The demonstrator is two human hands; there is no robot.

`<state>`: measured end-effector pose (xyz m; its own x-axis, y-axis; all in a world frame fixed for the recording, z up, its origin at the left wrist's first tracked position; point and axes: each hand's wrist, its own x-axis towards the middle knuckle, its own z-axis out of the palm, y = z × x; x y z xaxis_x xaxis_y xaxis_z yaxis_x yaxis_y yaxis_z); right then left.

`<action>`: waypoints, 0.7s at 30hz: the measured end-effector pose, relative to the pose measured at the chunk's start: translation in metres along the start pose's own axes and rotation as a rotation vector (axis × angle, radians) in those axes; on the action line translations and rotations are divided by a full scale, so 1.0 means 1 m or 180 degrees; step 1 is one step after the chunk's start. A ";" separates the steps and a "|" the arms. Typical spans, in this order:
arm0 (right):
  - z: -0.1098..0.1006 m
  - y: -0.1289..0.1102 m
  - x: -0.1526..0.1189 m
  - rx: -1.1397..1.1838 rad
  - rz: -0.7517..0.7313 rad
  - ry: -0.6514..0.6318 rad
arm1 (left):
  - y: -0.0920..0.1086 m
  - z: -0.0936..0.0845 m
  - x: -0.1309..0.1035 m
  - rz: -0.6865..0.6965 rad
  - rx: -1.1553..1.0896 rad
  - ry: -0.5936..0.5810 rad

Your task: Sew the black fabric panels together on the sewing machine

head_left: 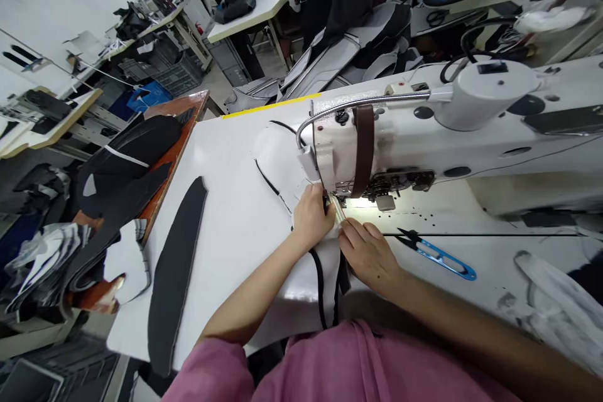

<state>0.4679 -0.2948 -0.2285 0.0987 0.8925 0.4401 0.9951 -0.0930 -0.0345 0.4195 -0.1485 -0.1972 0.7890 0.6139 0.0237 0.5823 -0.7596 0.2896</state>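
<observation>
A white sewing machine (405,132) reaches in from the right, its lamp lighting the needle area. My left hand (311,215) is closed just left of the presser foot, fingers bent over the work. Close by on the right, my right hand (367,250) pinches a narrow pale strip (338,208) that runs toward the needle. White fabric with black edging (321,289) hangs from under my hands toward my lap. Blue thread snips (440,256) lie right of my right hand. A long dark fabric panel (176,276) rests at the table's left.
Stacked dark and white cut pieces (127,157) lie on a brown-topped side table at the left. White crumpled material (556,308) sits at the right. Beyond the white table (226,157) are a heap of grey pieces (330,56) and a person in dark clothes.
</observation>
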 end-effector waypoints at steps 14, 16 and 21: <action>0.006 0.010 0.008 -0.0179 0.0231 0.0022 | -0.006 0.014 0.035 0.0429 0.0277 -0.0241; 0.007 0.011 0.007 -0.0164 0.0181 0.0096 | -0.007 0.015 0.034 0.0509 0.0267 -0.0184; 0.008 0.012 0.001 -0.0033 0.0092 0.0272 | -0.009 0.017 0.036 0.0560 0.0257 -0.0100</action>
<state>0.4803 -0.2918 -0.2360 0.1257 0.8485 0.5140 0.9916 -0.1232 -0.0391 0.4456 -0.1234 -0.2150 0.8850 0.4641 0.0369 0.4477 -0.8702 0.2059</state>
